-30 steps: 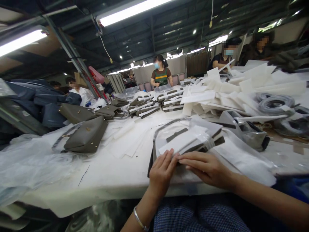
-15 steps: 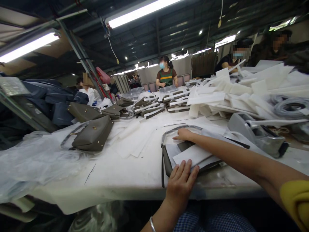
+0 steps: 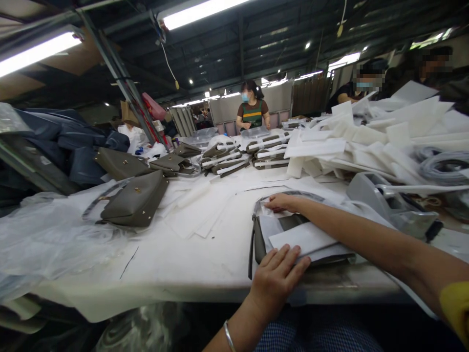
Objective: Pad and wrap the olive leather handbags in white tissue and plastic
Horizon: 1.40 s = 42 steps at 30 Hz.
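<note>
A dark olive handbag (image 3: 259, 239) lies on its side near the table's front edge, with white packing sheets (image 3: 302, 238) over it. My left hand (image 3: 280, 276), a silver bangle at its wrist, rests on the sheets and the bag's near edge with its fingers stretched out. Across the bag, my right hand (image 3: 284, 202) is at the inner side of the wrapped handle (image 3: 311, 194). Its fingers are curled together by a whitish bit of wrapping; what they grip is partly hidden.
Another olive handbag (image 3: 135, 199) stands to the left, beside crumpled clear plastic (image 3: 66, 239). Several wrapped bags (image 3: 269, 149) are stacked at the back. White foam sheets (image 3: 366, 142) are heaped at the right, behind a grey tape dispenser (image 3: 392, 205). A co-worker (image 3: 252, 110) stands across the table.
The bag's near end sits slightly farther right in the picture, with my left hand still on it. My right hand's fingers, earlier pointing out over the handle's opening, are now curled in by the wrapping.
</note>
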Tool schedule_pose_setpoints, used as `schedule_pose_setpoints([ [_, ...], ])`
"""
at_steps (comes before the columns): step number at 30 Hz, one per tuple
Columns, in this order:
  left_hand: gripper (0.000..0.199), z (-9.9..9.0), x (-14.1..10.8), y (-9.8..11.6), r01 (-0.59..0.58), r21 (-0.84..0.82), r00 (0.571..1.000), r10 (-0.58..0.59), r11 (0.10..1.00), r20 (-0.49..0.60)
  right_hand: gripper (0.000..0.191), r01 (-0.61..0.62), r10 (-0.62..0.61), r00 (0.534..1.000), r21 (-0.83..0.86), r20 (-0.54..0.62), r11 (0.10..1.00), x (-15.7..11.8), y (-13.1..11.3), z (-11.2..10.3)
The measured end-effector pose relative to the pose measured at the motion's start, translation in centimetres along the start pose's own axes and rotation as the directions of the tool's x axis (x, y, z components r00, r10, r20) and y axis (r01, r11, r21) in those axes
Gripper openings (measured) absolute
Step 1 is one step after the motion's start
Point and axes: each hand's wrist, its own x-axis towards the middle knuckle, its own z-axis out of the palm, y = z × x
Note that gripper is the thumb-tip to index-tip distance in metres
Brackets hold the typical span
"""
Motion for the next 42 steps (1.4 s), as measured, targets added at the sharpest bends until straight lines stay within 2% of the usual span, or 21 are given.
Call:
schedule_pose_setpoints([
  [6,0.039,0.6,-0.4,1.2,0.068,-0.017,0.997,-0.067,0.998,0.037,0.02,0.1,-0.122,0.991,0.296,0.057,0.95,-2.9,-0.7,-0.6],
  [9,0.038,0.2,-0.2,1.2,0.079,-0.036,0.996,-0.078,0.996,0.042,0.027,0.149,-0.188,0.98,0.381,0.068,0.913,-4.8,-1.3,-0.5],
  [12,0.035,-0.2,0.1,1.1,0.094,-0.055,0.995,-0.093,0.994,0.027,0.036,0.245,-0.277,0.96,0.373,0.033,0.895,-7.1,-1.6,-0.2],
  [14,0.035,-0.3,0.2,1.0,0.096,-0.063,0.995,-0.095,0.993,0.026,0.038,0.349,-0.364,0.932,0.29,-0.003,0.891,-9.0,-1.4,0.0],
  [16,0.035,-0.5,0.3,1.1,0.099,-0.065,0.995,-0.097,0.993,0.035,0.033,0.458,-0.461,0.887,0.141,-0.01,0.878,-11.1,-0.9,0.4],
  [19,0.036,-0.5,0.4,1.2,0.108,-0.074,0.993,-0.105,0.991,0.046,0.021,0.617,-0.62,0.784,-0.107,-0.003,0.78,-13.8,0.4,0.9],
  [21,0.037,-0.5,0.3,1.2,0.117,-0.091,0.992,-0.111,0.989,0.065,0.025,0.682,-0.699,0.715,-0.223,0.002,0.697,-15.1,1.5,1.3],
  [23,0.038,-0.4,0.1,1.2,0.123,-0.113,0.99,-0.113,0.986,0.09,0.033,0.706,-0.739,0.673,-0.299,0.004,0.641,-16.1,2.5,1.6],
  [27,0.036,0.0,-0.4,1.1,0.124,-0.143,0.99,-0.112,0.982,0.083,0.035,0.719,-0.785,0.619,-0.384,-0.027,0.579,-17.3,3.8,2.2],
  [31,0.031,0.4,-0.8,1.0,0.135,-0.188,0.989,-0.144,0.973,-0.037,0.038,0.715,-0.816,0.57,-0.435,-0.09,0.548,-18.2,4.6,2.6],
  [33,0.029,0.8,-1.1,1.1,0.171,-0.236,0.974,-0.2,0.957,-0.103,0.04,0.728,-0.85,0.515,-0.465,-0.113,0.504,-18.5,5.0,2.8],
  [35,0.034,1.1,-1.4,1.3,0.229,-0.282,0.947,-0.28,0.932,-0.155,0.039,0.76,-0.892,0.439,-0.484,-0.111,0.434,-18.7,5.5,3.1],
  [39,0.046,1.4,-1.6,1.7,0.326,-0.312,0.895,-0.398,0.892,-0.203,0.038,0.804,-0.947,0.318,-0.515,-0.05,0.298,-19.1,6.2,3.8],
  [42,0.05,1.0,-1.3,1.7,0.324,-0.291,0.913,-0.378,0.9,-0.154,0.03,0.803,-0.972,0.235,-0.563,-0.003,0.196,-20.2,5.9,4.2],
])
